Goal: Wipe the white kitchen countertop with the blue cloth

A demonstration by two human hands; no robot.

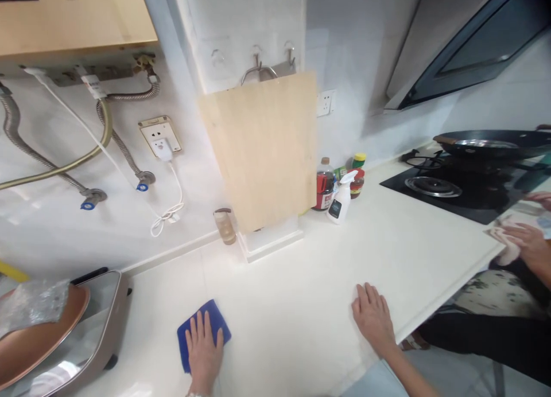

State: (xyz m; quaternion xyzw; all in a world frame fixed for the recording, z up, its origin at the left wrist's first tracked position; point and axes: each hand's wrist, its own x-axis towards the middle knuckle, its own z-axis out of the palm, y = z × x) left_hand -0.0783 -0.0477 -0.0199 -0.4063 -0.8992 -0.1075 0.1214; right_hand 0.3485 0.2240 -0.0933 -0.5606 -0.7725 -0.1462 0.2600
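My left hand [203,351] lies flat with spread fingers on a folded blue cloth [186,326], pressing it against the white countertop [284,322]. Farther right, my right hand [373,319] rests palm down on the counter near its front edge, fingers stretched out and nothing under them that I can see. A white spray bottle [340,202] stands upright beyond the right hand, by the wall. Beside it are a dark sauce bottle with a red label [323,185] and a jar with a red lid [357,183].
A wooden cutting board [264,153] hangs on a wall pillar, with a glass jar [225,228] at its left. At left stands an appliance [109,316] with a copper-coloured pan [64,322]. A co-worker's hand [531,245] holds a pale cloth [505,245] near the black stove [469,190].
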